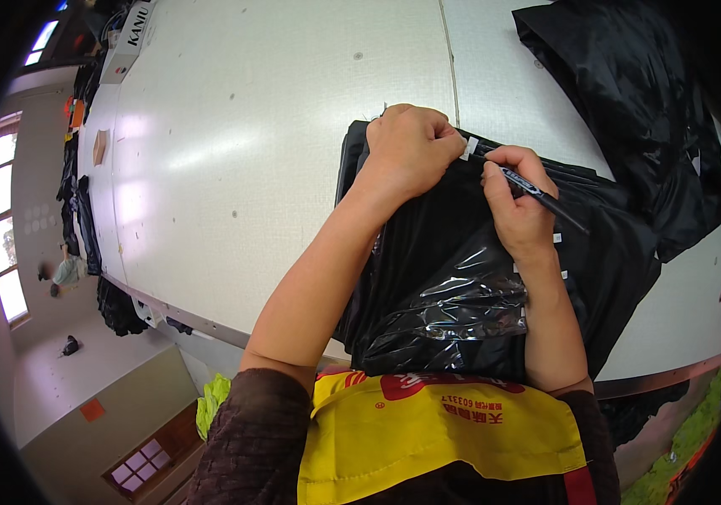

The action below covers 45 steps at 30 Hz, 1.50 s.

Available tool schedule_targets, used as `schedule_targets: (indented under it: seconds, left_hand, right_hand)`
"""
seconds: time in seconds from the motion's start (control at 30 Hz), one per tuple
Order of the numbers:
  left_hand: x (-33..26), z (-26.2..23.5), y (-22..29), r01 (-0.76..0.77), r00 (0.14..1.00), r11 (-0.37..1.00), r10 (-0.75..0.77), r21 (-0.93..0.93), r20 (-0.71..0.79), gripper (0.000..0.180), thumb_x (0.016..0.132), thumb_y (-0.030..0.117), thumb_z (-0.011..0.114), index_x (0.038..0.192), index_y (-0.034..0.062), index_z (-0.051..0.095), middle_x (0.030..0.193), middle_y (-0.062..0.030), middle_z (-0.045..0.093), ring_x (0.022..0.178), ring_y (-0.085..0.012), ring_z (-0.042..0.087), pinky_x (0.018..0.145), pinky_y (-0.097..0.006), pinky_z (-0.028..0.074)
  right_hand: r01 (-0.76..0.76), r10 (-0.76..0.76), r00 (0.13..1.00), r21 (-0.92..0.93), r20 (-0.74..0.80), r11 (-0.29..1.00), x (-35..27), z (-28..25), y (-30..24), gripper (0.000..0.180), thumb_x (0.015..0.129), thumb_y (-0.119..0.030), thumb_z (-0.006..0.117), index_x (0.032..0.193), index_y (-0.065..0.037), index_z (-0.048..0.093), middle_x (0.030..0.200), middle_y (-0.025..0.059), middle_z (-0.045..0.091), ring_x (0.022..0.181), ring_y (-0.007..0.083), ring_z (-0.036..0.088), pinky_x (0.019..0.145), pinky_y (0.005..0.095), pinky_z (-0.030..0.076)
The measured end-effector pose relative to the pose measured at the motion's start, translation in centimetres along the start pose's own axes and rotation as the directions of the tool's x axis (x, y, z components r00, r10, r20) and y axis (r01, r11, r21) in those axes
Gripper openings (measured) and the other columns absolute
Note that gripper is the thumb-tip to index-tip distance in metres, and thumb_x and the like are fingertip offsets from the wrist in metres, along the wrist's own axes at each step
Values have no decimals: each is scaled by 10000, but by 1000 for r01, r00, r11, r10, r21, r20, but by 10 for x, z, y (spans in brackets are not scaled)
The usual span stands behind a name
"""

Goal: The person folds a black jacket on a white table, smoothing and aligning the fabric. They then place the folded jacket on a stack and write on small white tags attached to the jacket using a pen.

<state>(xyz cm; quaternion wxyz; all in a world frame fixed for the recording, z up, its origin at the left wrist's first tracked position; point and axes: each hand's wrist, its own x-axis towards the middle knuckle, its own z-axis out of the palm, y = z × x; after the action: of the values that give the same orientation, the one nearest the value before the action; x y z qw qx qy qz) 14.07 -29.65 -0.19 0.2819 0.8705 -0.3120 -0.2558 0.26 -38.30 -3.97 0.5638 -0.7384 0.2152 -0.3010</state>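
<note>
A stack of black garments [444,244] of shiny fabric lies in front of me on the white table, several small white labels showing along it. My left hand [411,150] is closed at the stack's far edge, thumb and finger pinching a small white label [469,148]. In my right hand [524,202] is a black marker pen [537,192]. Its writing end points toward that label, beside the left fingertips; whether it touches cannot be told. A clear plastic bag [465,303] rests on the near part of the stack, under my right forearm.
More black fabric [630,93] is heaped at the far right of the white table [276,109]. A white box [129,42] stands at the far left corner, and a small brown piece of card [100,146] lies near the left edge. Dark clothes [120,307] hang off that side.
</note>
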Motion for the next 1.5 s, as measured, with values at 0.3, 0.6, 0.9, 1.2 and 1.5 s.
schedule_targets:
  seconds: [0.3, 0.6, 0.9, 1.2, 1.5]
  left_hand:
    - [-44, 9, 26, -535, 776, 798, 594, 277, -213, 94, 773, 117, 622, 846, 60, 613, 895, -133, 635, 954, -314, 580, 798, -415, 453]
    - [-101, 46, 42, -638, 759, 770, 620, 33, 197, 161, 729, 131, 637, 865, 50, 608, 797, -79, 630, 633, -231, 592, 521, -311, 487]
    - [-60, -7, 7, -192, 921, 851, 327, 488, -209, 226, 716, 181, 716, 860, 36, 620, 775, -87, 618, 757, -281, 578, 638, -371, 465]
    - [-50, -12, 9, -130, 979, 951, 168, 280, -117, 225, 714, 212, 717, 841, 40, 647, 760, -100, 632, 746, -279, 594, 649, -360, 466]
    - [-30, -17, 5, 14, 995, 1000, -16, 14, 103, 255, 832, 221, 604, 887, -20, 666, 611, -74, 585, 579, -140, 544, 569, -287, 431]
  right_hand:
    - [-36, 161, 968, 531, -190, 847, 3, -9, 3, 152, 882, -76, 576, 1004, 8, 539, 799, 69, 603, 602, 73, 528, 567, 196, 447]
    - [-201, 241, 970, 450, -32, 870, 4, -7, 3, 136, 883, -93, 583, 981, -1, 559, 781, 58, 595, 567, 53, 487, 504, 181, 408]
    - [-10, -5, 994, 133, 108, 991, 1, -9, -3, 151, 801, -69, 640, 930, -3, 599, 742, 40, 608, 641, 85, 548, 599, 220, 448]
    - [50, -71, 989, 157, 132, 986, 0, -7, -2, 164, 763, -24, 647, 918, 3, 600, 784, 80, 642, 679, 125, 616, 628, 241, 488]
    - [98, -110, 989, 119, 100, 988, 0, -5, 1, 161, 761, -13, 644, 915, 6, 600, 747, 74, 636, 655, 124, 614, 611, 239, 484]
